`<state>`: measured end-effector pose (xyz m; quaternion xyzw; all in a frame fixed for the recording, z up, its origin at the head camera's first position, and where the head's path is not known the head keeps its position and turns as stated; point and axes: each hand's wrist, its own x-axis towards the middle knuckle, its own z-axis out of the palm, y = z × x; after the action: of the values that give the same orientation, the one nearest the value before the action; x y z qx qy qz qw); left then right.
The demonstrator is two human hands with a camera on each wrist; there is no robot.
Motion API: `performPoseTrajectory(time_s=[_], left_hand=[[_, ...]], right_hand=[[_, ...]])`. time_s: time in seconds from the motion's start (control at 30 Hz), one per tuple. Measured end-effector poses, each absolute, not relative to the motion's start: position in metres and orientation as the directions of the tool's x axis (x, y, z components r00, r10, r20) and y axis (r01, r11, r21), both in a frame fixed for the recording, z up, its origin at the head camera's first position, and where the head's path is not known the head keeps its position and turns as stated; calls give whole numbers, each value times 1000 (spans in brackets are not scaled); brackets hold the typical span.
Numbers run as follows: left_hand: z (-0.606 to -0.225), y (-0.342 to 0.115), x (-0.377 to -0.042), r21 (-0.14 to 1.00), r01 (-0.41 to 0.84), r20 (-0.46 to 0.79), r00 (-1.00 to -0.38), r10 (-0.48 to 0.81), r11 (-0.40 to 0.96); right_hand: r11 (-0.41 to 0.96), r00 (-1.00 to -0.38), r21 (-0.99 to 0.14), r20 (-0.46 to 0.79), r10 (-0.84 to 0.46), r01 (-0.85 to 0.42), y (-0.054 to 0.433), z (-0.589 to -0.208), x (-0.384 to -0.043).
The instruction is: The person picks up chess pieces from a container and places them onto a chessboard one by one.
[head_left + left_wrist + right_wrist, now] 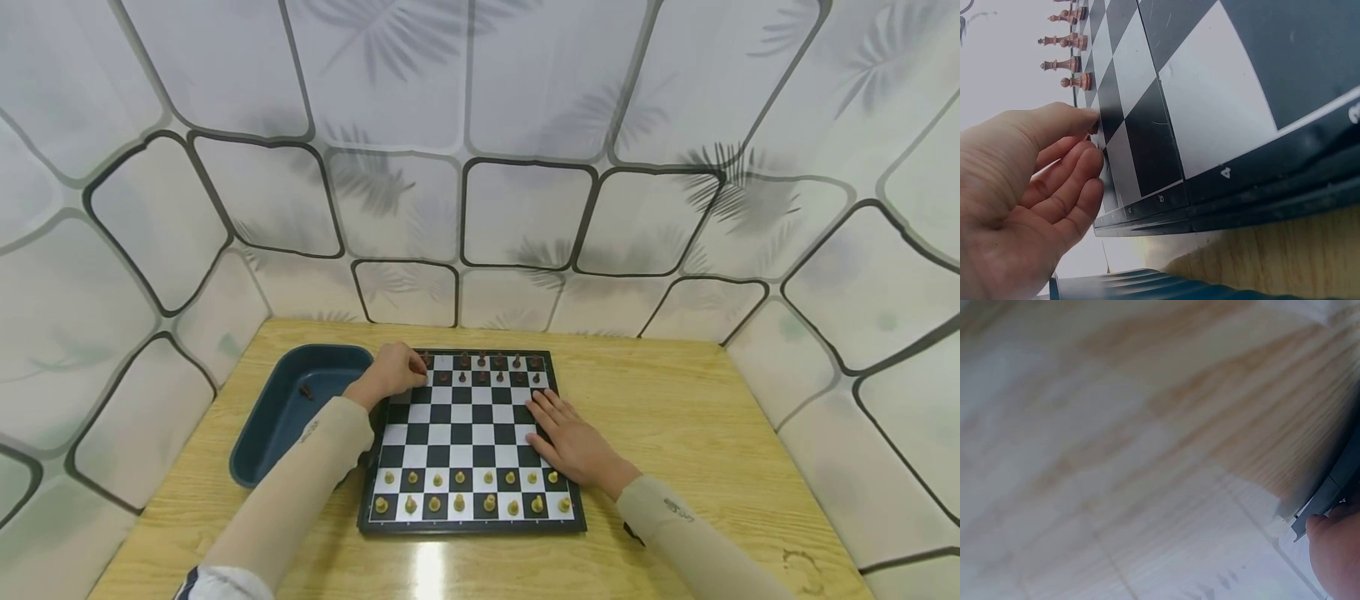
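Observation:
A black-and-white chessboard [450, 435] lies on the table. My left hand [393, 371] is at its far left corner, and thumb and fingertips pinch a small brown chess piece [1093, 127] at the board's surface. The fingers cover most of that piece, so its kind cannot be told. Brown pieces [482, 361] stand in two rows along the far side. Yellow pieces [459, 502] fill two rows at the near side. My right hand [573, 442] rests on the board's right edge with fingers extended; the right wrist view catches only a part of it.
Left of the board sits a dark blue tray [251, 433], with a brown chess piece [306, 392] lying in it. The wooden table [660, 400] extends to the right. Patterned curtain walls [525, 212] enclose the back and sides.

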<state>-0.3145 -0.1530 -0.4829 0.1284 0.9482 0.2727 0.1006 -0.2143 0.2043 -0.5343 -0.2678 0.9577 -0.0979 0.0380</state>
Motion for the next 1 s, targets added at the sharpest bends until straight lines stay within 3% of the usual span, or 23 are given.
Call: performPoseTrajectory(time_s=[0.5, 1.0], left_hand=[[-453, -170, -307, 603, 256, -31, -939, 343, 755], [-417, -235, -284, 581, 281, 67, -952, 300, 764]], right_hand=[[837, -852, -209, -26, -522, -506, 204, -534, -215], [835, -850, -203, -24, -526, -511, 203, -532, -214]])
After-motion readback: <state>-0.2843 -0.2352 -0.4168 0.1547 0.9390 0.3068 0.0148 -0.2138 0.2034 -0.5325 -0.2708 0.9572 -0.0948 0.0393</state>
